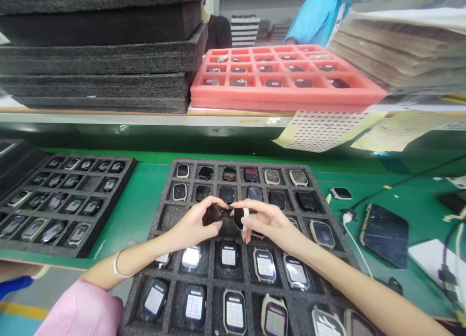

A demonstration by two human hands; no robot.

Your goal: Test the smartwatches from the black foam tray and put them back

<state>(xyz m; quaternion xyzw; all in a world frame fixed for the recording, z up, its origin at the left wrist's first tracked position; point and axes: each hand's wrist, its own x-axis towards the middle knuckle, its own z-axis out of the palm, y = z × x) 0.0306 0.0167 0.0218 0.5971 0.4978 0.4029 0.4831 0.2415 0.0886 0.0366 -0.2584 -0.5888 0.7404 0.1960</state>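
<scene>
My left hand (pixel 192 223) pinches a dark smartwatch body (pixel 212 213) above the middle of a black foam tray (pixel 165 214). My right hand (pixel 267 223) grips a second watch body with a pale rim (pixel 240 218) right beside it; the two pieces nearly touch. The tray's cells hold several watch bodies: dark screens in the far rows, lit screens (pixel 228 255) in the near rows.
A second black foam tray (pixel 91 229) of watch bodies lies at left on the green mat. A dark tablet (pixel 386 234), a loose watch (pixel 341 193) and cables lie at right. On the shelf behind are stacked black foam sheets (pixel 102 59) and a red tray (pixel 284 91). A person in blue (pixel 316 15) stands beyond.
</scene>
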